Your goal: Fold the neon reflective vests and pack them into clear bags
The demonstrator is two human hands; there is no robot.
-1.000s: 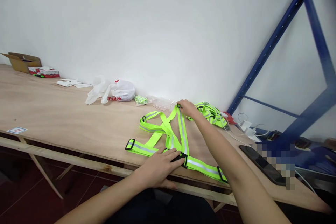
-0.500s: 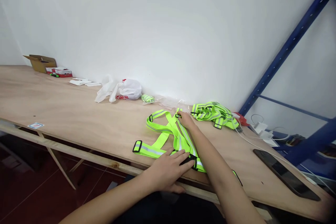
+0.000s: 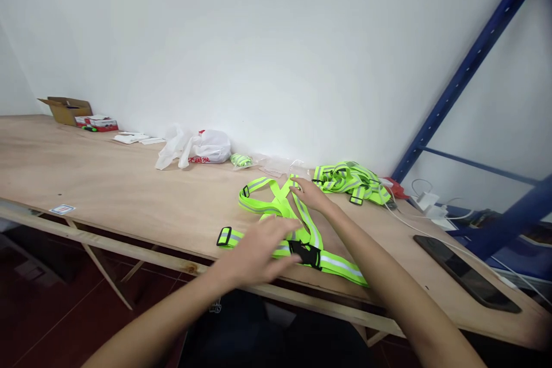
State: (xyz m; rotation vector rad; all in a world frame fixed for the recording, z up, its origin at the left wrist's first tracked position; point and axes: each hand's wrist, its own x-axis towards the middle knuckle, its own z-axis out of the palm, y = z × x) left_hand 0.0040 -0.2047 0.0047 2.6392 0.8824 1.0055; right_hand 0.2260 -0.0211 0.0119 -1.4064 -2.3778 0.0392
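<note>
- Left hand [image 3: 264, 250]: blurred, thumb and fingers well parted, nothing seen in its grasp; it is over the near part of the harness, just left of the black buckle [image 3: 305, 253], and whether it touches the strap I cannot tell.
- Right hand [image 3: 311, 193]: fingers partly curled at the harness's far end, by the top of a strap; whether they pinch it or only rest there I cannot tell.
- Yellow-green harness [image 3: 282, 202]: spread near the front edge of the wooden table [image 3: 142, 195], straps crossing beyond the left hand; its waist strap runs along that edge, partly under the right forearm.
- Beyond the right hand: a heap of similar straps [image 3: 351, 184]; further right, white plugs [image 3: 428, 202] and a dark phone [image 3: 468, 273] lying flat.
- Along the wall, leftward: a small wrapped bundle [image 3: 240, 160]; a white plastic bag [image 3: 211, 146]; papers [image 3: 131, 137]; an open cardboard box [image 3: 66, 111].
</note>
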